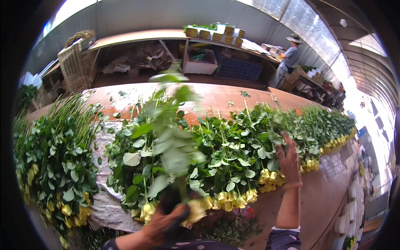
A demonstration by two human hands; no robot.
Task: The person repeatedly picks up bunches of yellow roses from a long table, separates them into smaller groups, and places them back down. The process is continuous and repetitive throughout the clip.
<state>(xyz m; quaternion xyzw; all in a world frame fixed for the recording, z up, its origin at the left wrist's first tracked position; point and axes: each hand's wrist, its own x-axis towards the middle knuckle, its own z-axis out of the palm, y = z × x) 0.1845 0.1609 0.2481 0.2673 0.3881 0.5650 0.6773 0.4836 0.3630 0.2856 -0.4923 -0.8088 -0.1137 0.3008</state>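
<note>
My left hand (165,222), blurred and with dark coverings on some fingers, grips a long-stemmed yellow rose (195,212) just behind its bloom. The rose's leafy stem points away from me, blurred, above the other stems. My right hand (288,157) reaches over the leaves of a row of yellow roses (231,165), fingers spread; whether it touches a stem is unclear. Blooms of this row hang toward me along the near table edge. A separate pile of yellow roses (59,156) lies at the left, beside a pale cloth (107,203).
Loose leaves lie on the wooden table (212,93). Behind it stands a bench (140,35) with stacked boxes (228,32), a white tub (200,66) and a blue crate (239,68) below. A person (290,57) in a hat stands there. A clear bottle (245,211) lies near me.
</note>
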